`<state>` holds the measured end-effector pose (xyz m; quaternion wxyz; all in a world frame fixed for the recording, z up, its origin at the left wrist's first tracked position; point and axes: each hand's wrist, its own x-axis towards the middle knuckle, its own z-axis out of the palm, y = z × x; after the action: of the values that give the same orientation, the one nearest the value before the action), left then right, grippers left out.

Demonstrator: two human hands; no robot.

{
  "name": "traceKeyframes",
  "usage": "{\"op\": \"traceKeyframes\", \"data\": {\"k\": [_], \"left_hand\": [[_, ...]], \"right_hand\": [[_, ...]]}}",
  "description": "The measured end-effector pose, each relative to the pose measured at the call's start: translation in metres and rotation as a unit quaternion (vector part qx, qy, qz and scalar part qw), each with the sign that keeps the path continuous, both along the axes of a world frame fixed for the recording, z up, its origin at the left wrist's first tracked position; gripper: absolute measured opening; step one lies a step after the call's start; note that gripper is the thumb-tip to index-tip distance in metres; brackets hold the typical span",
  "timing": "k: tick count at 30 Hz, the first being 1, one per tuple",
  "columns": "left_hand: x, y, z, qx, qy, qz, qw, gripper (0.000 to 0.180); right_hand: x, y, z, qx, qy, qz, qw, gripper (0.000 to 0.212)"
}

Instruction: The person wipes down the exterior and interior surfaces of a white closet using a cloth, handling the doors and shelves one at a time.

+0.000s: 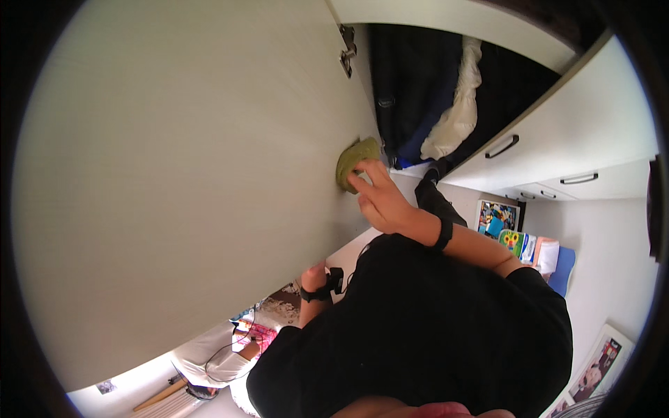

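My right hand (385, 200) presses a folded green cloth (348, 161) against the inner face of a large white cabinet door (181, 174), close to its hinged edge. The fingers bend over the cloth, and a black band circles that wrist. Lower down, my left hand (316, 274) is at the door's near edge, also with a dark band on the wrist. Its fingers are hidden behind the door, so I cannot tell whether it grips the edge. A metal hinge (347, 52) joins the open door to the cabinet above the cloth.
Dark clothes (411, 90) and a cream garment (456, 111) hang inside the cabinet. To the right is another white door with a black handle (502, 147), then drawers. A box of colourful items (497, 217) and several packages stand beyond my right arm.
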<state>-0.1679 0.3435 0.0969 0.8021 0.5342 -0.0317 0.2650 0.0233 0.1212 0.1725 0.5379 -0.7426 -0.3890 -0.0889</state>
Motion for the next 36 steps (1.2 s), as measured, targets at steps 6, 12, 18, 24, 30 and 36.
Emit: {"op": "traceKeyframes", "data": {"k": [6,12,18,24,30,36], "left_hand": [[-0.002,0.003,0.000,0.006,0.001,0.028,1.000,0.095],[-0.003,0.007,0.001,0.016,-0.005,0.044,0.999,0.094],[-0.001,0.011,-0.003,0.017,-0.010,0.055,0.998,0.093],[-0.006,0.010,-0.008,0.020,-0.024,0.066,0.997,0.092],[0.009,0.014,-0.016,0.016,-0.036,0.078,0.996,0.091],[0.025,0.023,-0.018,0.007,-0.038,0.073,0.997,0.091]], "right_hand": [[0.012,-0.004,0.017,0.001,-0.170,0.065,0.983,0.037],[0.008,0.009,0.016,0.061,-0.104,0.041,0.992,0.038],[0.066,0.038,0.027,0.192,0.027,0.018,0.981,0.055],[0.116,0.064,-0.072,0.128,0.127,-0.163,0.970,0.083],[0.005,0.075,0.026,0.079,0.072,-0.037,0.994,0.099],[0.015,0.079,0.034,-0.011,-0.240,0.041,0.970,0.104]]}}
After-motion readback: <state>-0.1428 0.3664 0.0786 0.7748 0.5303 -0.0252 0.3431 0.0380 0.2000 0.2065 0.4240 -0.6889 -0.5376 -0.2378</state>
